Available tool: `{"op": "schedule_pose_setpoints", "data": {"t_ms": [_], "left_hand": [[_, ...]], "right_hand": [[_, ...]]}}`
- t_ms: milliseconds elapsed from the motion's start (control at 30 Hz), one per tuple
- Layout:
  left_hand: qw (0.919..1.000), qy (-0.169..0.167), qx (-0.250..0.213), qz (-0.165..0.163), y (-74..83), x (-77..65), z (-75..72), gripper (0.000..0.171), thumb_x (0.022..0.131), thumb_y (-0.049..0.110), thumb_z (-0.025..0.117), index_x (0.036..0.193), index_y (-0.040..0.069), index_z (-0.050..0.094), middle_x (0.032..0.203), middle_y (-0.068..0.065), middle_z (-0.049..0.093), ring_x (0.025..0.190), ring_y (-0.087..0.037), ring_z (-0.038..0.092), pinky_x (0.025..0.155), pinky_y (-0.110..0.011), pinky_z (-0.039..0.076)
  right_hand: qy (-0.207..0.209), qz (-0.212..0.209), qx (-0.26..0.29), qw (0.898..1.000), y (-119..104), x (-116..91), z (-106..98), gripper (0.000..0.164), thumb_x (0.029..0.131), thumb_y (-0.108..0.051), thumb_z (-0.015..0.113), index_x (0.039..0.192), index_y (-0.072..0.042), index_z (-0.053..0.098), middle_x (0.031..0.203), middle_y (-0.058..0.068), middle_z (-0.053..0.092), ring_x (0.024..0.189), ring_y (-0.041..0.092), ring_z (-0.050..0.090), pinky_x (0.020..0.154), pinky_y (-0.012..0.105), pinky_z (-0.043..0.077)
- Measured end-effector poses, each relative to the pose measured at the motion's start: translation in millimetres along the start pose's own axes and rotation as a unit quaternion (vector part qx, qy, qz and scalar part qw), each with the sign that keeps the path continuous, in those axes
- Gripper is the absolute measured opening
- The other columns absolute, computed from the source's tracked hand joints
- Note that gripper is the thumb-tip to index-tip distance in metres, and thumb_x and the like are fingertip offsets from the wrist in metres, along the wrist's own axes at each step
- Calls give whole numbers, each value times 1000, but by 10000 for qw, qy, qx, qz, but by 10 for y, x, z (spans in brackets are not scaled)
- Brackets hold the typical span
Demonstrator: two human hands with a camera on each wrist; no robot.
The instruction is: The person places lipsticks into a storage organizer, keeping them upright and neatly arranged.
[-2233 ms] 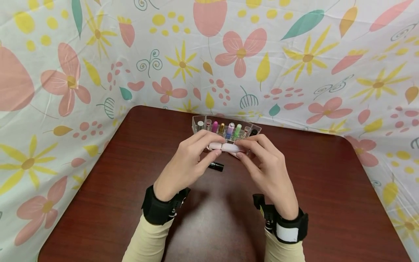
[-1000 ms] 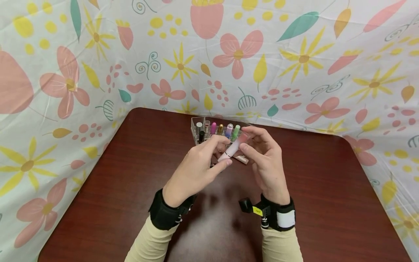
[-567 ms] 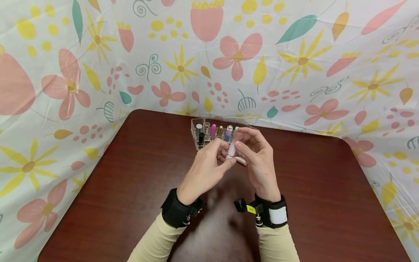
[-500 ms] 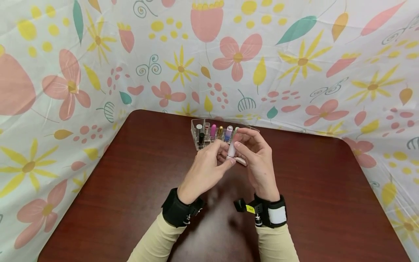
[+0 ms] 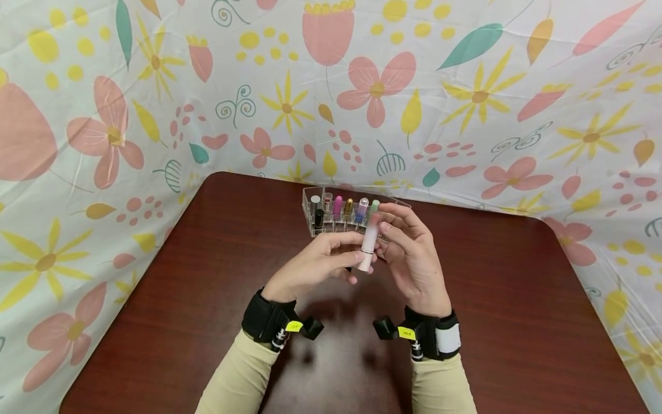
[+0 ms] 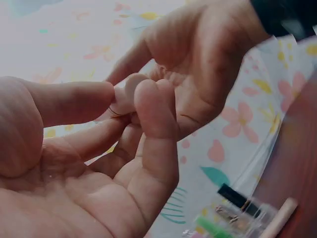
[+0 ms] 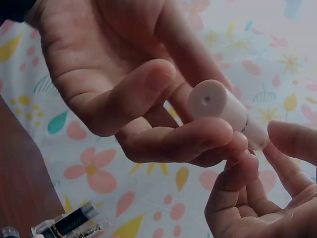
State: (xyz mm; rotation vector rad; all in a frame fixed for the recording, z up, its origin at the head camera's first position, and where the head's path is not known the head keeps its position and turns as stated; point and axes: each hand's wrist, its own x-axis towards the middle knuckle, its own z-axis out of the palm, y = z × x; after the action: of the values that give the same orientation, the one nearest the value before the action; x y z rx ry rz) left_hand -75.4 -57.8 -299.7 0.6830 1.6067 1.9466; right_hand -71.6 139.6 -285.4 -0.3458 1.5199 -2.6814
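Note:
In the head view, a white lipstick tube (image 5: 368,244) with a pinkish translucent top is nearly upright between both hands above the table. My left hand (image 5: 315,261) pinches its lower part, thumb across the front. At the top end, my right hand (image 5: 411,253) holds it between thumb and index finger. The round base (image 7: 204,100) faces the camera in the right wrist view. Behind the hands stands a clear lipstick organizer (image 5: 323,233). It contains several tubes, among them a magenta tube (image 5: 338,205) and a black tube (image 5: 318,218). Fingers and the right hand cover its right part.
The organizer is near the back edge of the dark red-brown table (image 5: 217,253). A pale tube (image 6: 280,218) shows beside the organizer in the left wrist view. Flowered cloth (image 5: 445,172) hangs along the back and both sides of the table.
The lipstick tube has turned from level to nearly upright. My left hand has shifted lower and rolled, so its fingers show beneath the tube. The right hand stays at the top end.

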Motion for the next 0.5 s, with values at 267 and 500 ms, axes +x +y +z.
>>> {"op": "schedule_pose_setpoints", "data": {"t_ms": [267, 500], "left_hand": [[9982, -154, -518, -265, -169, 80, -146, 32, 106, 12, 52, 137, 2, 57, 113, -4, 72, 101, -15, 69, 77, -29, 56], [9970, 244, -257, -691, -517, 223, -281, 31, 106, 12, 51, 135, 2, 56, 111, -2, 71, 99, -12, 68, 84, -35, 57]], "right_hand": [[213, 270, -464, 9983, 102, 62, -45, 29, 98, 1, 63, 123, -12, 68, 104, 1, 65, 84, 16, 60, 70, 26, 52], [496, 626, -1278, 9886, 461, 217, -242, 34, 95, -4, 69, 129, -6, 64, 101, 0, 65, 79, 13, 61, 61, 24, 54]]}}
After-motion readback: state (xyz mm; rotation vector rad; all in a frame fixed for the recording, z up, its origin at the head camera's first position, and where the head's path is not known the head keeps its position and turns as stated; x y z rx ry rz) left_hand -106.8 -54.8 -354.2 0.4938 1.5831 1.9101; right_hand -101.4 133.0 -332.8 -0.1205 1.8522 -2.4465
